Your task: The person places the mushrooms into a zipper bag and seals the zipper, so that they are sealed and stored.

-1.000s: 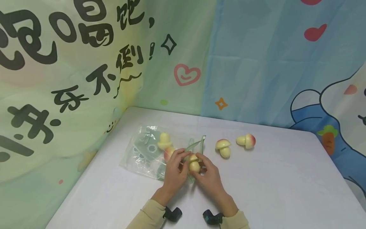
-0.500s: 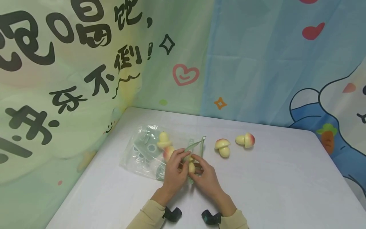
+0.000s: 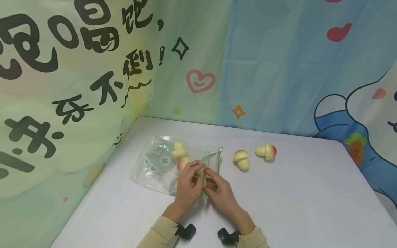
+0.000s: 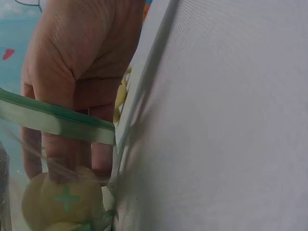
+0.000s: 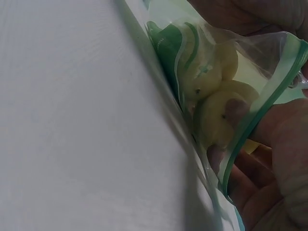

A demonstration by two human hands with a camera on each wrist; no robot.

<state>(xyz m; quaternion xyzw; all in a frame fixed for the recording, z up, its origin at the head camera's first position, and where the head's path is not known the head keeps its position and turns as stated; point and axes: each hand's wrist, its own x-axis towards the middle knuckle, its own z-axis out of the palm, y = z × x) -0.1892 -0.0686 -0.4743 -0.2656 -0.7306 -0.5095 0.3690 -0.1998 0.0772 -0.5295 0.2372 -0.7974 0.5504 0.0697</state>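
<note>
In the head view a clear zip bag with pale green print lies on the table, toy mushrooms with yellow stems and reddish caps inside it. My left hand holds the bag at its mouth, beside the green zip strip. My right hand grips another mushroom, mostly hidden by fingers. The right wrist view shows the right thumb inside the bag mouth, pressed on that mushroom, next to a second one. Through the bag in the left wrist view, fingers reach a pale mushroom.
Two loose mushrooms, one lying tilted and one on its side, are right of the bag. The white table ends at a printed cloth backdrop. A black wrist camera sits at each wrist.
My right hand has moved left, carrying its mushroom into the bag mouth, where less of it shows. Mushrooms inside the bag have shifted slightly. The left hand stays at the bag.
</note>
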